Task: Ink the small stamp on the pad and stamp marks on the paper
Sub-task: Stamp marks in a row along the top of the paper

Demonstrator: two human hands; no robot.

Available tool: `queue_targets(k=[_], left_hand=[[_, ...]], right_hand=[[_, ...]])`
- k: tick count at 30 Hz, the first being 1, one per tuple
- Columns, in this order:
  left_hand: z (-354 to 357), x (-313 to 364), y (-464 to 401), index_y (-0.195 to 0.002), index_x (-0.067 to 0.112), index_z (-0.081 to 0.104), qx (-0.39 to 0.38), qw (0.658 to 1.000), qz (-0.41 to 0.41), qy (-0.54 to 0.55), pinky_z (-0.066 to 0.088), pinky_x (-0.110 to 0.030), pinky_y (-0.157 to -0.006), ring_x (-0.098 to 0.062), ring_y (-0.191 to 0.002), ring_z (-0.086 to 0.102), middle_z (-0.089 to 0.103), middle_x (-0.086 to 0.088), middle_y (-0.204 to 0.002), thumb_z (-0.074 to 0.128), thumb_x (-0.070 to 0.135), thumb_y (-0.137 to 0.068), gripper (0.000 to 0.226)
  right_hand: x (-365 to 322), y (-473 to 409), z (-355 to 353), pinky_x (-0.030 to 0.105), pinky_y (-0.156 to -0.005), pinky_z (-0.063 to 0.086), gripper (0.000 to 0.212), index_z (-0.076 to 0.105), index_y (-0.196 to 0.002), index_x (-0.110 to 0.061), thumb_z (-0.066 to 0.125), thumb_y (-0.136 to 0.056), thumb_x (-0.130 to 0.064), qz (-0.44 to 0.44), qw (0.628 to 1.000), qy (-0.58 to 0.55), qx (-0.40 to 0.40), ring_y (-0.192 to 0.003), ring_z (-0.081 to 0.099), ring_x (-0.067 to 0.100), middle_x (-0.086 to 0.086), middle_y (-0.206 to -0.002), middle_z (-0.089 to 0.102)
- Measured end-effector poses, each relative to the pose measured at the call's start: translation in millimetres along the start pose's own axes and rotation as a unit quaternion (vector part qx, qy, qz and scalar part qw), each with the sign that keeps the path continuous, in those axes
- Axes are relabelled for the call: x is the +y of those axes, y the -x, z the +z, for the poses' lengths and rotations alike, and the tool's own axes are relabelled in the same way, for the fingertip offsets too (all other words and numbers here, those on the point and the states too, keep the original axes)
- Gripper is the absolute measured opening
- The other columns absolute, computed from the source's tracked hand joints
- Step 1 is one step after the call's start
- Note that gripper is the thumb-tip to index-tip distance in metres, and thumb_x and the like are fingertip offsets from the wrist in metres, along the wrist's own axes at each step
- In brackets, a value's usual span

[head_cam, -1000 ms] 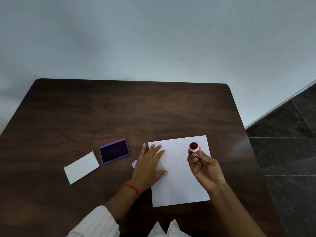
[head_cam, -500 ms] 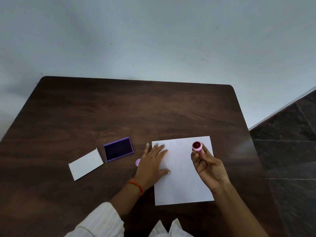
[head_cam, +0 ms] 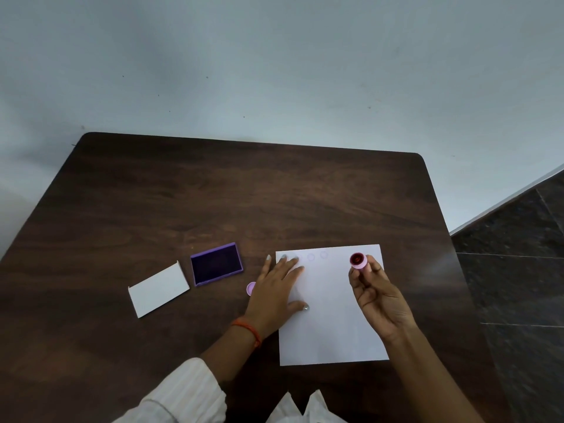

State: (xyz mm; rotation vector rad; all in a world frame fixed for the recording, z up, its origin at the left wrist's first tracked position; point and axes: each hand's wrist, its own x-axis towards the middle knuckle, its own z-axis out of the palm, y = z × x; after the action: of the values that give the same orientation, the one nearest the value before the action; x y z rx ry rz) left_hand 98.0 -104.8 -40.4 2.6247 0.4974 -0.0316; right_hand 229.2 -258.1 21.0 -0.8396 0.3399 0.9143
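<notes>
One paper (head_cam: pixel 332 319), one ink pad (head_cam: pixel 216 264), one stamp (head_cam: pixel 358 261), one white card (head_cam: pixel 158 289), two visible stamped rings (head_cam: pixel 311 257)

Plain indoor room, kind not determinable: could be home or office. Evidence: dark wood-grain table (head_cam: pixel 244 193) with rounded corners, pushed against a bare pale grey-blue wall (head_cam: pixel 274 71) bearing a few small specks. Dark stone-look floor tiles (head_cam: pixel 525 270) with thin pale grout lines at right, meeting the wall along a light skirting line. Desk-type stationery on the tabletop: white paper (head_cam: pixel 332 315), purple ink pad (head_cam: pixel 216 264), white card (head_cam: pixel 158 288).
</notes>
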Motion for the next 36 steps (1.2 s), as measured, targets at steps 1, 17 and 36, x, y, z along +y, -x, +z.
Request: queue_targets(k=[1, 17, 36], left_hand=[[0, 0, 0, -0.141, 0.021, 0.026, 0.001, 1.0, 0.001, 0.001, -0.013, -0.032, -0.113, -0.015, -0.144, 0.009, 0.021, 0.002, -0.155, 0.059, 0.048, -0.081, 0.073], [1, -1, 0, -0.14, 0.021, 0.027, 0.005, 1.0, -0.002, 0.016, -0.015, -0.03, -0.111, -0.016, -0.144, 0.011, 0.023, 0.002, -0.154, 0.059, 0.049, -0.08, 0.074], [-1, 0, 0, -0.141, 0.02, 0.026, -0.003, 1.0, -0.013, 0.026, -0.012, -0.031, -0.111, -0.016, -0.144, 0.01, 0.021, 0.001, -0.155, 0.061, 0.047, -0.08, 0.075]], right_hand=[[0, -1, -1, 0.024, -0.074, 0.059, 0.025, 0.067, -0.093, -0.009, 0.061, -0.069, -0.004, -0.002, 1.0, 0.007, 0.005, -0.082, 0.072, 0.015, 0.008, -0.09, 0.075], [-6, -14, 5, 0.016, -0.058, 0.057, 0.01, 0.071, -0.082, -0.013, 0.063, -0.082, -0.019, -0.055, 0.977, 0.174, 0.114, -0.066, 0.065, 0.012, 0.004, -0.078, 0.071], [12, -61, 19, 0.013, -0.051, 0.03, 0.025, 0.059, -0.064, -0.012, 0.066, -0.081, -0.029, -0.278, 0.667, 0.662, 0.2, -0.05, 0.049, 0.007, 0.002, -0.06, 0.06]])
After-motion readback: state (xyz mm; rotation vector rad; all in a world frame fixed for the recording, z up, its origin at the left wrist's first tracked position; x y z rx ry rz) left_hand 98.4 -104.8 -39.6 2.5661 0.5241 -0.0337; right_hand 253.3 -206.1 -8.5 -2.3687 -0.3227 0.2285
